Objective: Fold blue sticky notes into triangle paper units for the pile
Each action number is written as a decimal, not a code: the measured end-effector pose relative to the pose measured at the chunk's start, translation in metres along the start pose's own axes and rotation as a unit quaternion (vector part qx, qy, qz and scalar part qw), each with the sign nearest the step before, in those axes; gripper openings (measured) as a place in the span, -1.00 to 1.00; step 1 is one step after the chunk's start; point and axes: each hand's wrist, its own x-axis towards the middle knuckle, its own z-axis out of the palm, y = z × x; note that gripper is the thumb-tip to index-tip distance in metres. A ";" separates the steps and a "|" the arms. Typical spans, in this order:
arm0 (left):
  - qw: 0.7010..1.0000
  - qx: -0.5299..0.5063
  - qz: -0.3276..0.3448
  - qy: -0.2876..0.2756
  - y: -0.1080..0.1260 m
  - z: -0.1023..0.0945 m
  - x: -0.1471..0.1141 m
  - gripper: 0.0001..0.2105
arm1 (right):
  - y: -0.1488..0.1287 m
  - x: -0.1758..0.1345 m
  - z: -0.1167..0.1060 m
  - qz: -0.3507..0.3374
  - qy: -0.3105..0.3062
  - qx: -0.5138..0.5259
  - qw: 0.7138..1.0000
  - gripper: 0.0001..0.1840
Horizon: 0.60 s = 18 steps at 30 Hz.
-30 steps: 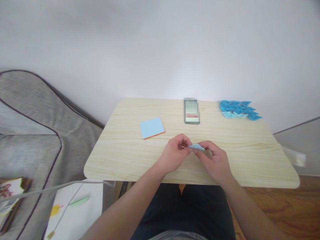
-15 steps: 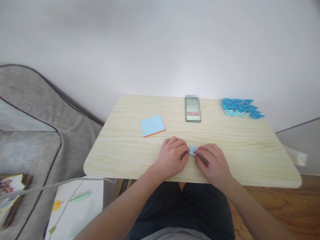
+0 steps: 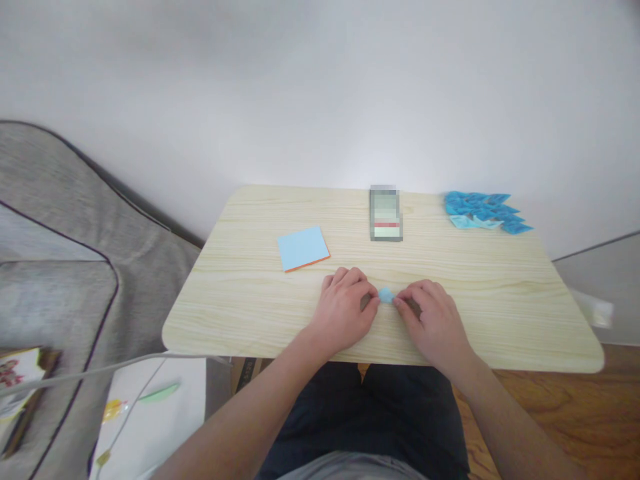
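Observation:
Between my two hands, low over the front half of the wooden table [image 3: 240, 300], is a small light-blue folded paper [image 3: 386, 295]. My left hand [image 3: 346, 305] pinches its left end with thumb and forefinger. At the right end, the thumb and forefinger of my right hand [image 3: 434, 321] are closed on it too. Parts of the paper are hidden by the fingertips. To the left and further back lies a stack of square paper sheets [image 3: 303, 248], light blue on top with an orange edge below.
A phone [image 3: 386, 213] lies near the back edge. Several blue folded paper pieces [image 3: 483, 207] sit in a cluster at the back right, with a paler folded piece [image 3: 475, 223] in front. A grey sofa [image 3: 145, 260] stands left, and a cable [image 3: 125, 365] runs below the table's left corner.
My hands have drawn slightly apart, the right one moving a little right. The light-blue paper now shows a wider, pointed shape between the fingertips. The whole view has shifted slightly.

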 end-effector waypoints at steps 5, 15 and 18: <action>1.000 0.006 -0.017 0.010 0.000 0.002 0.001 -0.92 | -0.001 0.006 -0.002 0.006 -0.023 -0.029 0.999 -0.81; 1.000 0.013 -0.022 0.003 0.000 0.002 0.002 -0.97 | -0.001 0.016 -0.005 0.008 -0.055 -0.060 0.997 -0.80; 0.999 0.013 -0.030 0.004 0.000 0.003 0.003 -0.97 | 0.000 0.015 -0.003 0.007 -0.045 -0.056 0.997 -0.80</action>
